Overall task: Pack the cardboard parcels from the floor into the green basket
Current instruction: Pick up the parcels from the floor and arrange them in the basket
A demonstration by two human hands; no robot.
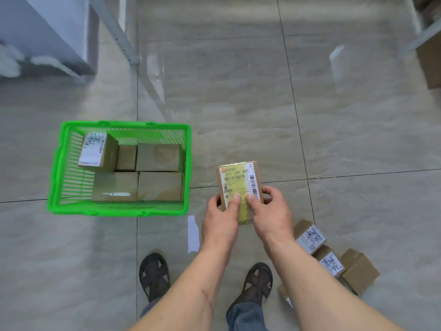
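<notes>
Above the tiled floor (238,91), just right of the green basket (55,177), I see both hands clamped on one cardboard parcel (238,180). The left hand (222,218) grips its near left edge with the thumb pressed on the yellow label; the right hand (272,213) grips the near right edge, thumb on the label too and fingers curled round the side. The parcel is held label up, clear of the floor and outside the basket.

Inside the basket I count five parcels: four brown ones lying flat and one labelled parcel (97,151) tilted in the far left corner, resting on the others.

On the floor to my right, near the right sandal (259,283), lies a cluster of small parcels (334,256), touching each other, two of them showing white labels. A white paper strip (193,235) lies on the floor just beside the left hand's wrist.
</notes>
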